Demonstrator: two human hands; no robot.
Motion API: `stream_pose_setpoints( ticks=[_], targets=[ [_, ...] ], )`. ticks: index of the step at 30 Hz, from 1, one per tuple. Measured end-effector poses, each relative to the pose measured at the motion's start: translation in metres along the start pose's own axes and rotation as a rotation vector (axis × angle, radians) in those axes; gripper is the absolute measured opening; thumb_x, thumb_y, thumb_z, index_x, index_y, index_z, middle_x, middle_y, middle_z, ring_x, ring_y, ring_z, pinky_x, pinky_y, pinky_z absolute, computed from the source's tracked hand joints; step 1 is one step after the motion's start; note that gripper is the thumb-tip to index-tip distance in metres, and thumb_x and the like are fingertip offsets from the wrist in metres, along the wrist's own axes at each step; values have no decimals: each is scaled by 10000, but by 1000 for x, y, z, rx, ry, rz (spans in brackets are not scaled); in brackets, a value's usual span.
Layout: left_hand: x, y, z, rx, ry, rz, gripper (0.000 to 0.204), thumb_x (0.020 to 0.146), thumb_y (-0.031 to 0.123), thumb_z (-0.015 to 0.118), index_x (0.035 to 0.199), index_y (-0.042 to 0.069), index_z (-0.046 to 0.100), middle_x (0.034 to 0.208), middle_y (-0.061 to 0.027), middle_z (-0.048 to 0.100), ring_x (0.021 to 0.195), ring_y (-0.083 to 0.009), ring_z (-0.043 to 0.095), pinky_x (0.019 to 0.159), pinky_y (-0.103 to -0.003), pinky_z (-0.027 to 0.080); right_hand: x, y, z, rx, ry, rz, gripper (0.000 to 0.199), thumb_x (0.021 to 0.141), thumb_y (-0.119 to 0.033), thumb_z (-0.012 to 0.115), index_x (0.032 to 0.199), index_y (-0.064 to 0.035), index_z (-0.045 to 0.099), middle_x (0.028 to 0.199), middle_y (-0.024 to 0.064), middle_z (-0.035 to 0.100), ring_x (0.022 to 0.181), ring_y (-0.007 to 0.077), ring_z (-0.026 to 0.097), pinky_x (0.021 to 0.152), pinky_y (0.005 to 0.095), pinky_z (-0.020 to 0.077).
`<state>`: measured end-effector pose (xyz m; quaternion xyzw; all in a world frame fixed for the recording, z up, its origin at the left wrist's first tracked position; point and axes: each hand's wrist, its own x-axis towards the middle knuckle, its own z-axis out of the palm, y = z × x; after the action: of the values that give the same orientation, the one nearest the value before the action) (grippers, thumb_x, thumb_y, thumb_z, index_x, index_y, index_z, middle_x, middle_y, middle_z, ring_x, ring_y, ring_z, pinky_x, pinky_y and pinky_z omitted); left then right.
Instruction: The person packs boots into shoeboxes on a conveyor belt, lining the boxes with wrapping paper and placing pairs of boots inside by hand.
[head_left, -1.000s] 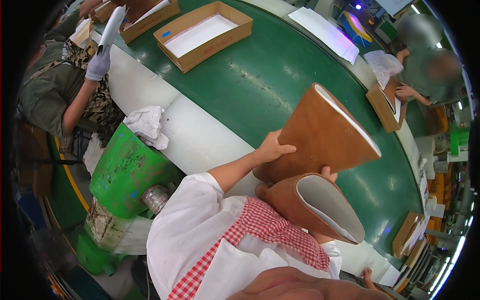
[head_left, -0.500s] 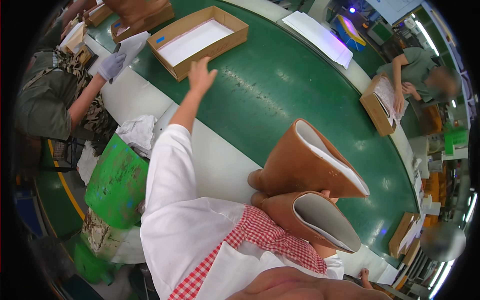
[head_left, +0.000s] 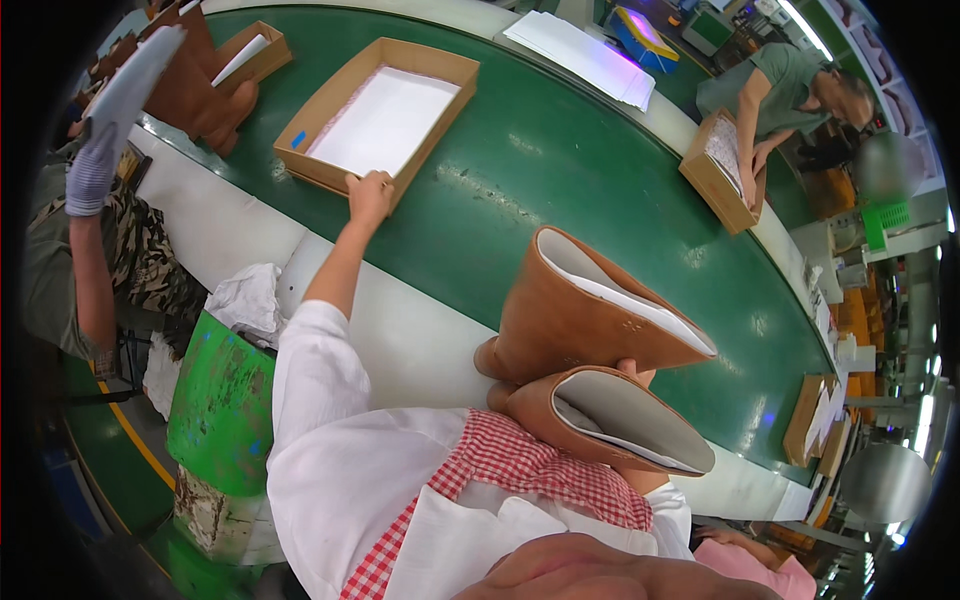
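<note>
The left hand (head_left: 368, 192) has its grip closed on the near edge of the open box (head_left: 378, 120) on the green counter (head_left: 560, 170). The right hand (head_left: 636, 372), mostly hidden, clasps two tan boots (head_left: 580, 330) near the chest.

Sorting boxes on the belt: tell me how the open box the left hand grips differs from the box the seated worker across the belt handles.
The near box lies flat with plain white lining; the far box is tilted up on edge, its paper patterned. The left hand grips the near box's rim; the far box has a co-worker's hands in it. Both are shallow brown cardboard.
</note>
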<state>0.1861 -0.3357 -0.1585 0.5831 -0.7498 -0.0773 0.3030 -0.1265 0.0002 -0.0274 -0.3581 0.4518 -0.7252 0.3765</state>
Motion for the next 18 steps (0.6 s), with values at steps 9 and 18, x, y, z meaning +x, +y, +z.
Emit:
stream_pose_setpoints(
  ticks=[9, 18],
  targets=[
    [-169, 195, 0, -747, -555, -20, 383, 813, 174, 646, 1177, 74, 581, 1164, -217, 558, 1131, -352, 469, 955, -415, 403, -14, -12, -10, 67, 29, 13, 786, 697, -273, 813, 1295, 40, 410, 1236, 140, 530, 1145, 242, 500, 969, 394, 390],
    [-166, 179, -21, -1096, -1016, 217, 548, 816, 193, 693, 1274, -12, 474, 1308, -160, 493, 1217, -239, 455, 1010, -375, 374, -51, -28, -47, -105, -108, 391, 705, 805, -424, 698, 1283, 25, 440, 1232, 132, 536, 1145, 218, 491, 951, 347, 399]
  ],
)
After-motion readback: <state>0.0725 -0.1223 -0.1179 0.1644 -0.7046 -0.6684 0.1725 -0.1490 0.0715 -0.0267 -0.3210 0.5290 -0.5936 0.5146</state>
